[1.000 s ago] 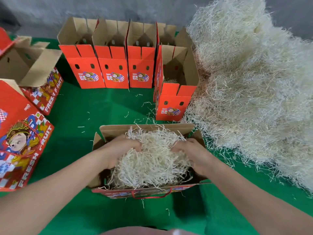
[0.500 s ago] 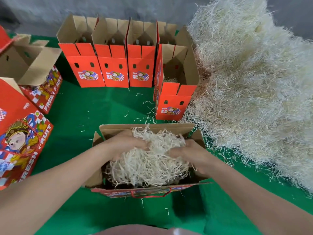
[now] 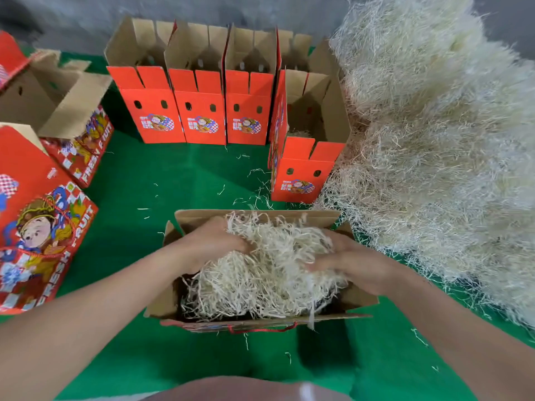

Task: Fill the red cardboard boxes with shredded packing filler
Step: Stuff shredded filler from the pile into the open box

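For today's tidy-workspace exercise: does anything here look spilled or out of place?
Yes. Loose filler strands lie scattered on the green table cover, outside the boxes, mostly between the open box and the pile.

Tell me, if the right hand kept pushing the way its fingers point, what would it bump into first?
The right hand points left across the open cardboard box, so it would first meet the pale shredded filler, then probably the left hand; depth is unclear.

Cardboard boxes (image 3: 199,117), printed matt red outside and raw brown inside, stand on a desk (image 3: 185,175) covered in fuzzy green cloth, beside a rough heap of pale, thin, crinkled shredded filler (image 3: 440,157).
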